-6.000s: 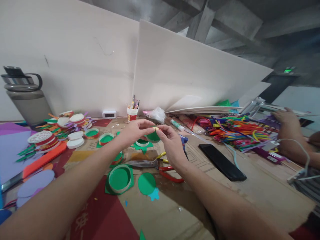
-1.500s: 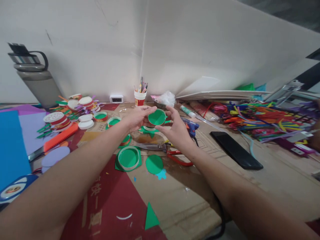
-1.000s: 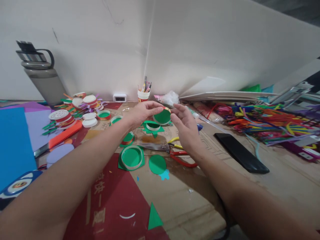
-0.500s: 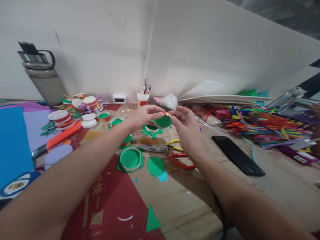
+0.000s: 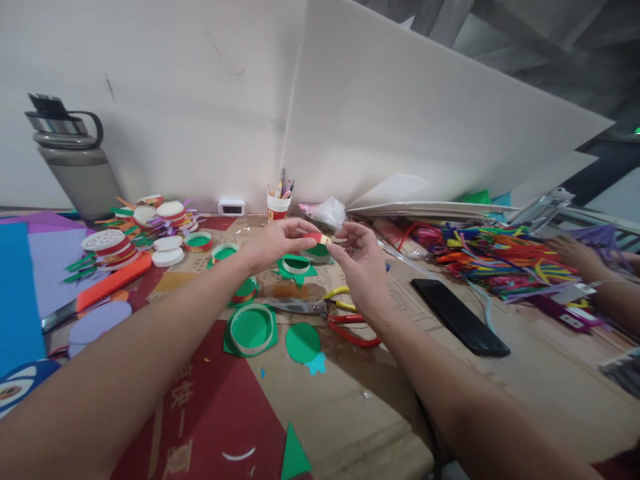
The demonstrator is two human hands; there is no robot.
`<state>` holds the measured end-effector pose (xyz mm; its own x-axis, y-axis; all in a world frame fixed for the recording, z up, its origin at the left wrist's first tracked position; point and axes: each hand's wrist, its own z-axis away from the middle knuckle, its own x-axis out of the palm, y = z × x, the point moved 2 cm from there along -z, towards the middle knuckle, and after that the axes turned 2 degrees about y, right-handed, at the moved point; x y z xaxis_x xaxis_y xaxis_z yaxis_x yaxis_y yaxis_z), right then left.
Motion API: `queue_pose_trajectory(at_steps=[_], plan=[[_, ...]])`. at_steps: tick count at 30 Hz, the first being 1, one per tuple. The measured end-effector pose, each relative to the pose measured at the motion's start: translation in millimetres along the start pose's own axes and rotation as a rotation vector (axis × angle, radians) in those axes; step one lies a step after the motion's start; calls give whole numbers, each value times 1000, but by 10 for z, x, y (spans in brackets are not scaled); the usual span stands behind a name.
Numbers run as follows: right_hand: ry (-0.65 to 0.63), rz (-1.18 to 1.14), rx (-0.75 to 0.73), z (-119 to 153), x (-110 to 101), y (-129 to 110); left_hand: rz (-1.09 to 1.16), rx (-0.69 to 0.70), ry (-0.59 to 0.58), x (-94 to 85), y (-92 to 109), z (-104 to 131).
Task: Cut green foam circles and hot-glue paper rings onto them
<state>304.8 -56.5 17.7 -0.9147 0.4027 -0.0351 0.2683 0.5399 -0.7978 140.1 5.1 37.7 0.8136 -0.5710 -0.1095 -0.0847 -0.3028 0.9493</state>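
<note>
While looking down from the head camera, see a green-lined ring [image 5: 318, 251] raised over the cardboard [image 5: 380, 420], tilted, red-and-cream band [image 5: 318, 237] uppermost. Pinched at its left side between thumb and fingers of the left hand [image 5: 277, 245], closed to about the ring's thickness, seemingly to keep it steady. Apparently touched on the other side by the thumb of the right hand [image 5: 362, 263], with fingers half curled; can't tell whether gripping or only supporting. Held aloft probably for a closer look at the band. Find below a second ring [image 5: 297, 270] on a trimmed green sheet [image 5: 299, 279]; nearer, scissors [image 5: 316, 309] lying flat, likely placed for easy reach. Note phone [image 5: 457, 317] well apart, presumably out of the way.
</note>
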Motion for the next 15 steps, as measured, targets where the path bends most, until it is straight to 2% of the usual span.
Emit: queue_pose_trajectory(at_steps=[4, 15], plan=[[-61, 39, -32, 25, 30, -24, 14, 21, -27, 0, 24, 7], [-44, 135, -161, 67, 21, -63, 18, 23, -73, 30, 80, 32]])
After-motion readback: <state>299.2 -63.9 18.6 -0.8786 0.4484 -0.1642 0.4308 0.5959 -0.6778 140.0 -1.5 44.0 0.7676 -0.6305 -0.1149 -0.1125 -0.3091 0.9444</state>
